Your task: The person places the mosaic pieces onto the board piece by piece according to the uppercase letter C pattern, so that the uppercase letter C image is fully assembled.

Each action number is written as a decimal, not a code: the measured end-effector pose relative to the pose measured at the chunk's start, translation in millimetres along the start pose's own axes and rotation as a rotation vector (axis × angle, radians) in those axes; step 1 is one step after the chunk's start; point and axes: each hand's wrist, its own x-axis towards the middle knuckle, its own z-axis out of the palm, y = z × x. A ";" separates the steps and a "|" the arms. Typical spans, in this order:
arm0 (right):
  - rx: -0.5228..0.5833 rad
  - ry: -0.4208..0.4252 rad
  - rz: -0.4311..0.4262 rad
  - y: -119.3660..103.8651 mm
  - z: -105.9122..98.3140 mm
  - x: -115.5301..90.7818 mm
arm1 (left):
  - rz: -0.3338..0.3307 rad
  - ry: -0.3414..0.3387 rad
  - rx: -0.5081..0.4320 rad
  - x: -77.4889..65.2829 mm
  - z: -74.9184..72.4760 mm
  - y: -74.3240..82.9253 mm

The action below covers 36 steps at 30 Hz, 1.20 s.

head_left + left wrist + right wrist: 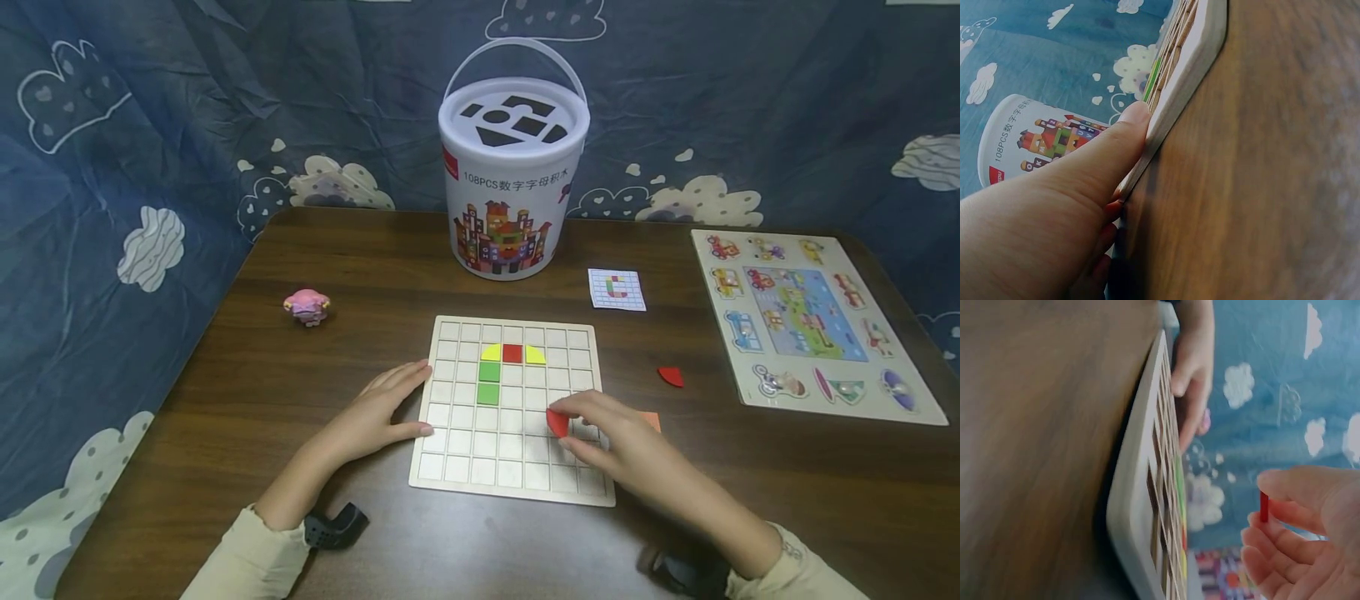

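Observation:
A wooden grid board (457, 442) lies on the table. In its cells are a red square (512, 354) between two yellow quarter-circle pieces (535, 356), and two green squares (488, 393) in a column below the left yellow one. My left hand (371, 417) rests at the board's left edge, thumb and fingertips touching it. Over the right part of the grid, my right hand (626, 442) pinches a red curved piece (557, 422) between thumb and fingers. In the right wrist view this thin red piece (1264, 506) is edge-on, apart from the board.
Right of the board lie a red quarter-circle piece (671, 377) and an orange piece (651, 420), partly hidden by my right hand. A small pattern card (617, 289) lies behind. Around stand a white bucket (510, 183), a picture puzzle board (817, 325) and a pink toy (307, 306).

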 end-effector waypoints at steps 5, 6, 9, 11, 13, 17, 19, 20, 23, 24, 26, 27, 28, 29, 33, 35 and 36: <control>0.057 0.012 -0.109 -0.7 20.4 18.1 | 0.002 0.003 -0.007 0.5 0.4 0.4; 0.055 0.000 -0.106 -0.9 24.4 21.2 | -0.002 0.001 -0.008 0.5 0.4 0.4; 0.068 -0.059 -0.074 -2.3 34.7 28.6 | 0.001 0.004 -0.005 0.3 0.2 0.2; 0.071 -0.097 -0.054 -2.9 40.8 33.1 | 0.000 0.004 -0.003 0.2 0.0 0.1; 0.063 -0.120 -0.038 -3.3 45.9 37.3 | 0.003 0.006 -0.002 0.3 -0.1 0.2; 0.027 -0.121 -0.031 -2.7 54.1 44.8 | 0.003 0.004 -0.004 0.6 -0.9 0.8; 0.017 -0.116 -0.022 -2.8 56.4 47.4 | 0.002 0.002 -0.005 0.5 -1.3 1.1; 0.012 -0.117 -0.016 -2.8 57.4 48.4 | 0.001 0.000 -0.005 0.5 -1.4 1.0; -0.001 -0.122 0.011 -3.7 59.4 50.3 | -0.003 -0.002 -0.005 0.0 -1.1 0.6; -0.005 -0.121 0.013 -4.0 60.3 50.9 | -0.004 -0.003 -0.007 -0.3 -1.0 0.6; -0.015 -0.112 0.012 -4.4 62.2 51.9 | -0.003 -0.002 -0.007 -0.4 -0.8 0.4; -0.024 -0.104 0.006 -4.7 63.1 52.5 | -0.003 -0.002 -0.007 -0.5 -0.8 0.4; -0.030 -0.094 -0.002 -5.1 64.0 53.0 | -0.001 -0.001 -0.007 -0.5 -0.7 0.3; -0.039 -0.084 -0.011 -5.4 64.9 53.5 | 0.001 0.001 -0.008 -0.5 -0.7 0.3; -0.069 -0.066 -0.029 -6.2 66.6 54.8 | 0.006 0.006 -0.008 -0.3 -0.6 0.7; -0.072 -0.082 -0.020 -6.1 65.7 54.3 | 0.012 0.008 -0.005 -0.2 -0.6 1.0; -0.069 -0.097 -0.010 -5.9 64.9 53.8 | 0.013 0.008 -0.003 -0.3 -0.6 1.0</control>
